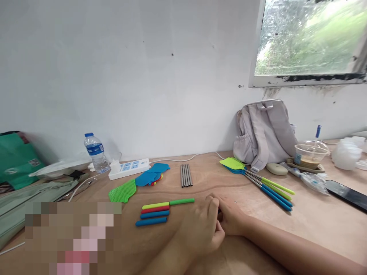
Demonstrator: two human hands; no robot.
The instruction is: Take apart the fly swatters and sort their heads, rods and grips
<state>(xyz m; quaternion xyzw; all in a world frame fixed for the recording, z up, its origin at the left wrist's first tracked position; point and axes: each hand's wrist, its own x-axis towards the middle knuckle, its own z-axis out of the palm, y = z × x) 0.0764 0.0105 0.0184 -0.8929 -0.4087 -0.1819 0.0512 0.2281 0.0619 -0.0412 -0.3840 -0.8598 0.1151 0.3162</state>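
My left hand (pixel 202 227) and my right hand (pixel 232 215) meet low over the table, fingers curled against each other. A small dark bit shows between them, too hidden to name. Left of them lie a green handle (pixel 182 201), a yellow handle (pixel 156 205), a red handle (pixel 155 209) and two blue handles (pixel 155 214). Beyond the hands stand out several metal tubes (pixel 186 175), side by side. Blue fly swatter heads (pixel 150 175) overlap at the back left, beside a green swatter head (pixel 123 191). Several whole fly swatters (pixel 260 182) are fanned at the right.
A power strip (pixel 130 168) and a water bottle (pixel 96 152) stand by the wall at left. At right are a backpack (pixel 265 131), a beige oval object (pixel 276 169), a drink cup (pixel 309 156) and a phone (pixel 348 194). A white cable (pixel 183 159) runs along the wall.
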